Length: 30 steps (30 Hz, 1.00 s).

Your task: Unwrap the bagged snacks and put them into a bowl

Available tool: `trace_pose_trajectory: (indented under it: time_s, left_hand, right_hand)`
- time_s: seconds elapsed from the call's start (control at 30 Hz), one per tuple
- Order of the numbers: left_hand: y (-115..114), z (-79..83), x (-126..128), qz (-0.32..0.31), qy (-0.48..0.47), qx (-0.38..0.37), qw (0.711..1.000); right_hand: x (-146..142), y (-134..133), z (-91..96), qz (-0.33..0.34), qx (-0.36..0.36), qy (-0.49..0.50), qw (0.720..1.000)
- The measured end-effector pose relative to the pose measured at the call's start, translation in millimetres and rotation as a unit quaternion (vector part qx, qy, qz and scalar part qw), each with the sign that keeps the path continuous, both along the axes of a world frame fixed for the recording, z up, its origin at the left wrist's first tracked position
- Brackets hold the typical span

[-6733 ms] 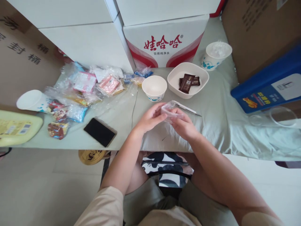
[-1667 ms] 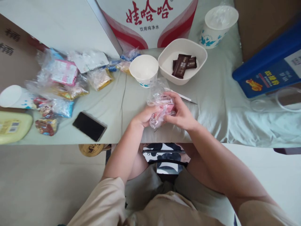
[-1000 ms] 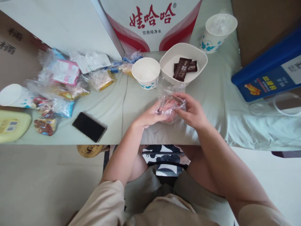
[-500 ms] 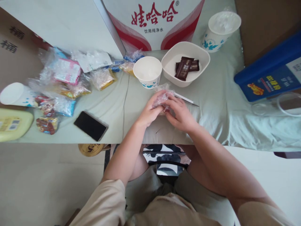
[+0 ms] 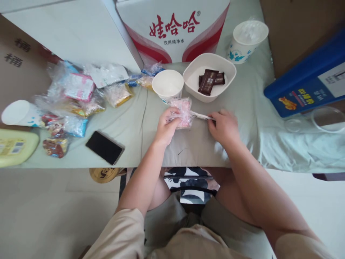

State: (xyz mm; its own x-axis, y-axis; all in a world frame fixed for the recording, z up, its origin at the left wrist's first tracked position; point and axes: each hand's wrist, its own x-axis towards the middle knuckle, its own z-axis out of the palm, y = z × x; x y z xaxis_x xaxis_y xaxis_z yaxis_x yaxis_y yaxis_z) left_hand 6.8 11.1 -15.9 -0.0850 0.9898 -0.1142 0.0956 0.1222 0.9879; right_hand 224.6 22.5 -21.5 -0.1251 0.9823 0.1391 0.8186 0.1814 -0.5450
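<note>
My left hand (image 5: pixel 167 124) is closed round a clear plastic bag with pink sweets (image 5: pixel 181 110), held just above the cloth-covered table (image 5: pixel 242 118). My right hand (image 5: pixel 224 126) has come off the bag and rests on the table, its fingers curled over the end of a thin white tool (image 5: pixel 201 116) that lies there. Just behind stand an empty white paper cup (image 5: pixel 167 85) and a white bowl (image 5: pixel 208 64) holding two brown wrapped bars (image 5: pixel 208 80).
A heap of snack bags (image 5: pixel 78 95) lies at the left, with a black phone (image 5: pixel 105 147), a tipped paper cup (image 5: pixel 16 113) and a yellow container (image 5: pixel 14 148). A covered cup (image 5: pixel 246 39) stands back right. Red-and-white carton (image 5: pixel 174 28) behind, blue box (image 5: pixel 309 81) at right.
Both hands were working the bag together; now my right hand has let go and moved right onto the white tool, while my left hand keeps the bag.
</note>
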Motion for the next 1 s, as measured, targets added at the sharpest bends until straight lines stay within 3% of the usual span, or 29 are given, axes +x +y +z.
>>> trace_pose_trajectory:
  time_s: [0.13, 0.3, 0.43, 0.7, 1.0]
  left_hand:
    - [-1.5, 4.1, 0.6, 0.04, 0.041, 0.058, 0.997]
    - [-2.1, 6.7, -1.0, 0.037, 0.051, 0.045, 0.997]
    - [-0.7, 4.5, 0.9, 0.026, 0.05, 0.038, 0.998]
    - [-1.3, 4.5, 4.0, -0.028, 0.005, 0.019, 0.999]
    - [-7.0, 13.1, 9.5, -0.15, 0.017, -0.013, 0.988]
  right_hand:
    - [-0.3, -4.5, 9.8, -0.009, -0.032, 0.154, 0.988]
    - [0.2, -5.5, 16.9, -0.033, -0.168, 0.415, 0.894]
    - [-1.9, -3.9, 18.1, -0.022, -0.202, 0.488, 0.849]
    - [-6.4, -8.8, 29.4, 0.032, -0.24, 0.507, 0.827]
    - [-10.1, -9.0, 23.9, 0.094, -0.23, 0.462, 0.851]
